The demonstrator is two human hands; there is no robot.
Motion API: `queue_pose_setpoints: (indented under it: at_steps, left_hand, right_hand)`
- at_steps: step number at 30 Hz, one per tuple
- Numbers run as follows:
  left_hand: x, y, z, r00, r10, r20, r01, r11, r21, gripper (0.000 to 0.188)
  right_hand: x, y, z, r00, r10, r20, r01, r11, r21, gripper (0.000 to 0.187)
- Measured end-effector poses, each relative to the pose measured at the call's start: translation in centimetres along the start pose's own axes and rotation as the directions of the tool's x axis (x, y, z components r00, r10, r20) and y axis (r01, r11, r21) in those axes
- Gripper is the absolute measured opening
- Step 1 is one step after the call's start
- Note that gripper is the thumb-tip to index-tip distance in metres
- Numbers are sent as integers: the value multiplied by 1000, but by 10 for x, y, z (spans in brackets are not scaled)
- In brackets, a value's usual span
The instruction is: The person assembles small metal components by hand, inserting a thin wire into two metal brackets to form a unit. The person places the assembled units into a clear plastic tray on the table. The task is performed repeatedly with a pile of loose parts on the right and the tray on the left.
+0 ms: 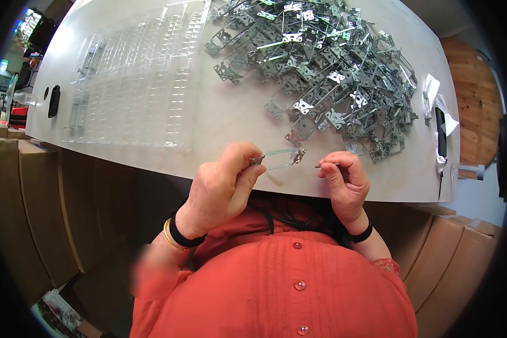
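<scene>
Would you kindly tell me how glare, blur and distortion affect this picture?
In the head view, the white tabletop has bowed edges; there too, glare flecks the clear ridged plastic tray and heaped silver metal brackets; same view, smeared blur covers part of the left red fabric sleeve.

I can't see the near end of the metal frame (298, 157), because the left hand (217, 183) covers it. The right hand (346, 181) hides most of a thin dark piece (319, 166), and its tip is too small for me to name. In the big metal pile (332, 73), parts hide other parts, and the top edge cuts it off. The left sleeve (155, 277) looks blurry to me.
</scene>
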State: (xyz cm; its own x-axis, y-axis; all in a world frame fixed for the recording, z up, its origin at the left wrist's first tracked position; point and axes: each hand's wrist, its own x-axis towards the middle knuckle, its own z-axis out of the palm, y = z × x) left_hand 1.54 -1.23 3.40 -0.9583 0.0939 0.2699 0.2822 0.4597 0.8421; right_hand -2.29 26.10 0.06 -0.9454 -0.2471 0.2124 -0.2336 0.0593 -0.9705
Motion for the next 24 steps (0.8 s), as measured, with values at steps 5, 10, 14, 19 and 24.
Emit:
queue_pose_setpoints:
  at_steps: [5, 10, 14, 19, 24]
  left_hand:
    - [1, -8, -13, 924, 348, 161, -383, 854, 353, 34]
    - [-6, -19, -11, 913, 380, 148, -400, 766, 503, 36]
    - [-9, -19, -10, 911, 389, 136, -393, 725, 566, 29]
    - [-10, -11, -10, 941, 297, 160, -333, 746, 576, 23]
    - [-9, -6, -11, 949, 253, 190, -316, 793, 521, 21]
  right_hand:
    - [0, 0, 1, 1000, 16, -13, -16, 1000, 18, 8]
    - [-1, 1, 1, 1000, 8, -10, -8, 1000, 28, 10]
    - [-1, 3, 1, 1000, 8, -3, -8, 1000, 11, 10]
    - [-2, 2, 0, 1000, 5, 3, -5, 1000, -2, 10]
    - [0, 4, -2, 1000, -4, 5, 5, 1000, -21, 10]
